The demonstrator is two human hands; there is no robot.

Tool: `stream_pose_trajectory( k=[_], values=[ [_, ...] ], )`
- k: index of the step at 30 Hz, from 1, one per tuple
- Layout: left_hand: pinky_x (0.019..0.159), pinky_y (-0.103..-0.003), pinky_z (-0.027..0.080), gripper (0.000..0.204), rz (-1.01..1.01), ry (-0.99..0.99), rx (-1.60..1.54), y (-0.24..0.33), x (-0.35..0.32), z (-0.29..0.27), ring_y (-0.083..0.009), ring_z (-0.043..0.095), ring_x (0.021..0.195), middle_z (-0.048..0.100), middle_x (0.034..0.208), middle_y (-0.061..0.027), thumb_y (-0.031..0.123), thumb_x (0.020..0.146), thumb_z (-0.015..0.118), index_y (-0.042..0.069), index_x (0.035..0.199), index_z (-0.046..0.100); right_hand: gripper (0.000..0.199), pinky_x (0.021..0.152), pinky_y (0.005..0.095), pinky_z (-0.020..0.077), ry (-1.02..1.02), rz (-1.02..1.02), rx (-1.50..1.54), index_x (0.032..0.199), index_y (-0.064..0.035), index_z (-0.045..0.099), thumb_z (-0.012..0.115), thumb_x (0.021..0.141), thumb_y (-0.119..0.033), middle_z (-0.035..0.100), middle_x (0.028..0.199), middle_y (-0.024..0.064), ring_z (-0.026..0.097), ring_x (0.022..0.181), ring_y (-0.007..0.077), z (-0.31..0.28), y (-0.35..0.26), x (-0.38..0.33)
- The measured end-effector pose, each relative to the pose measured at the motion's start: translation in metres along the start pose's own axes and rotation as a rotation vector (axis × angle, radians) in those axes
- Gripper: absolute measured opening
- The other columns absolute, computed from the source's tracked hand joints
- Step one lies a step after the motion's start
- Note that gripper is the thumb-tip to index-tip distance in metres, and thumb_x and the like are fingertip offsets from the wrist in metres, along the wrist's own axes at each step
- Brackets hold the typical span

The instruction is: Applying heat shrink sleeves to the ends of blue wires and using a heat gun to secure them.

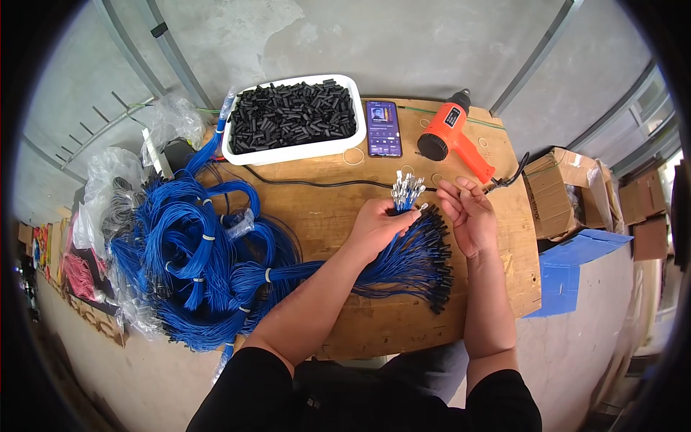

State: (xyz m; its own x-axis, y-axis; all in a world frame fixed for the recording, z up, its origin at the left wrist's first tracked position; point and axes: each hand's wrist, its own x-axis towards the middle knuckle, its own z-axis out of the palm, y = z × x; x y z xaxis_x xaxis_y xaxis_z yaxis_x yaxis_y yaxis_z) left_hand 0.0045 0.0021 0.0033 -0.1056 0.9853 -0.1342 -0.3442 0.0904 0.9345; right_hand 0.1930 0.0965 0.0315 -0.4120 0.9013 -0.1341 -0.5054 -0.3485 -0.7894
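Note:
My left hand [385, 227] is closed round a bundle of blue wires [402, 248]. Silvery metal terminals [408, 189] stick up above the fist. Below it the wires fan out to the right across the table, and many end in black sleeves [440, 277]. Just right of the bundle, my right hand [469, 214] is raised with its palm turned up. Its fingers are loosely bent and apart, with nothing visible in them. Tied coils of blue wire [191, 248] lie to the left, joined by a strand to the bundle.
A white tub [302, 155] of short black tubes stands at the back of the wooden table [345, 335]. Beside it lie a phone [384, 129] and an orange heat gun [453, 137], with a black cord [309, 183] and rubber bands. Cardboard boxes [576, 191] stand to the right.

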Motion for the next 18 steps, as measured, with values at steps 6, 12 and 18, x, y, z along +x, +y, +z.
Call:
stream_pose_trajectory(
  k=[6,12,18],
  values=[
    [0.058,-0.024,0.042,0.016,0.014,-0.009,-0.018,-0.001,0.001,0.001,-0.0068,0.053,0.063,0.06,0.072,0.0009,0.013,0.091,0.072,-0.002,0.093,0.069,0.017,0.076,0.0274,0.0522,0.024,-0.04,0.006,0.106,-0.003,0.057,0.043,0.098,0.0,0.068,0.114,0.0211,0.064,0.084,0.0207,-0.019,0.003,0.006],
    [0.058,-0.024,0.041,0.015,0.028,-0.02,-0.025,-0.004,0.002,0.0,-0.0065,0.052,0.063,0.06,0.072,0.0009,0.013,0.091,0.072,-0.002,0.092,0.069,0.02,0.075,0.0264,0.0452,0.015,0.007,0.046,0.101,-0.0052,0.059,0.045,0.089,0.004,0.069,0.107,0.0158,0.056,0.08,0.0159,-0.031,0.003,0.008],
    [0.057,-0.024,0.041,0.016,0.021,-0.008,0.003,-0.004,0.002,-0.002,-0.0063,0.052,0.062,0.061,0.071,0.0009,0.014,0.091,0.072,-0.001,0.089,0.07,0.024,0.082,0.0275,0.0526,0.04,-0.036,0.019,0.107,-0.0016,0.058,0.041,0.094,0.009,0.067,0.115,0.0184,0.063,0.09,0.0205,-0.016,0.004,0.008]
  ],
)
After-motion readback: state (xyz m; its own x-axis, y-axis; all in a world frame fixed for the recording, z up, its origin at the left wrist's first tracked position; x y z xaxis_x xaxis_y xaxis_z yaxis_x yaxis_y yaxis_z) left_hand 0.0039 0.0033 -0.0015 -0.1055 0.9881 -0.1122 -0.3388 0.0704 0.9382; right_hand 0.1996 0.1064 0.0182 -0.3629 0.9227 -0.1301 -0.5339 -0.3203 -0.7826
